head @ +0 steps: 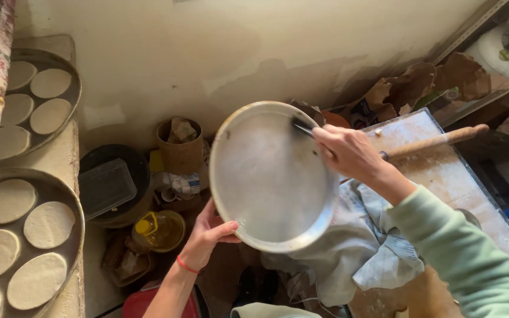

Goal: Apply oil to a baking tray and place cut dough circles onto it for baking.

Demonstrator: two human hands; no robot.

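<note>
From the head camera, the round metal tray [269, 176] is held up in the air, tilted so that its pale, floury inner face turns toward the viewer. The left hand [207, 235] has its grip closed on the tray's lower left rim, thumb lying over the edge and fingers hidden behind it. The right hand [349, 152] comes in from the tray's right side, its grip closed around a small dark brush [301, 126] whose tip lies on the tray's upper right rim. So the tray lies to the left of the right hand and above the left one, and the brush's long axis runs from the right hand up and leftward onto the tray face. The right hand is the nearer to the tray's inner surface.

Right of the tray, a wooden rolling pin [437, 141] lies on the floured worktop [443, 176], its handle pointing away from the tray, just behind the right hand. Below and right of the tray a crumpled grey cloth [366, 235] hangs over the worktop's edge. Left of the tray, lower down, stand a yellow oil bottle [154, 229], a dark bucket with a clear lid [110, 182] and a cardboard tub [179, 147]. Far left of the tray, two large trays [75, 227] hold flat dough rounds [48, 224]. Nothing stands between the brush and the tray face.
</note>
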